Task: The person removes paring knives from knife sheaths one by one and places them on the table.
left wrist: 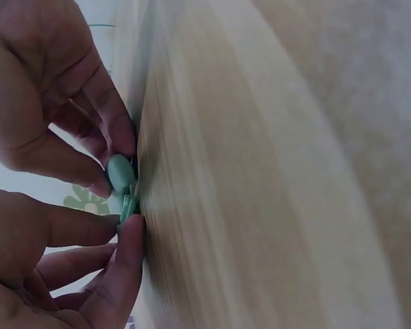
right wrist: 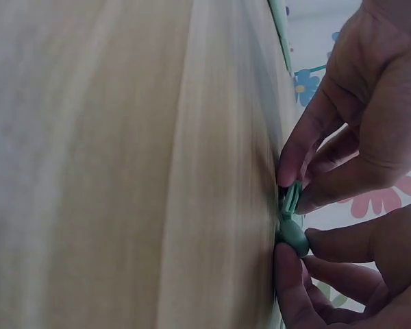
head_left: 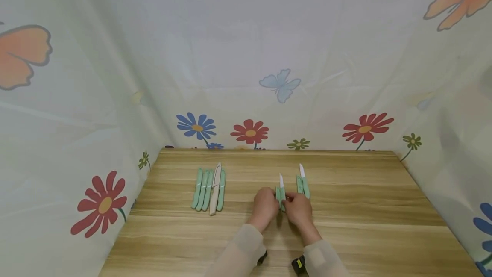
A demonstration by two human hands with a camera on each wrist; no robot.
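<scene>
A small paring knife (head_left: 282, 190) with a mint-green handle and pale blade lies on the table, blade pointing away. Right beside it on the left is a mint-green blade cover (head_left: 278, 193). My left hand (head_left: 265, 204) pinches the cover between thumb and finger, as the left wrist view shows. With its fingertips my right hand (head_left: 299, 210) pinches the knife's handle, whose rounded end (right wrist: 294, 236) shows in the right wrist view. Both hands stay low against the tabletop, close together. Just right of them lies a second bare knife (head_left: 305, 186) with its cover (head_left: 299, 185) alongside.
On the left of the wooden table (head_left: 346, 234), several mint-green covered knives (head_left: 198, 191) lie side by side. A beige knife (head_left: 215, 191) lies among them, near the right end. Behind the table hangs a flower-printed curtain (head_left: 223, 54).
</scene>
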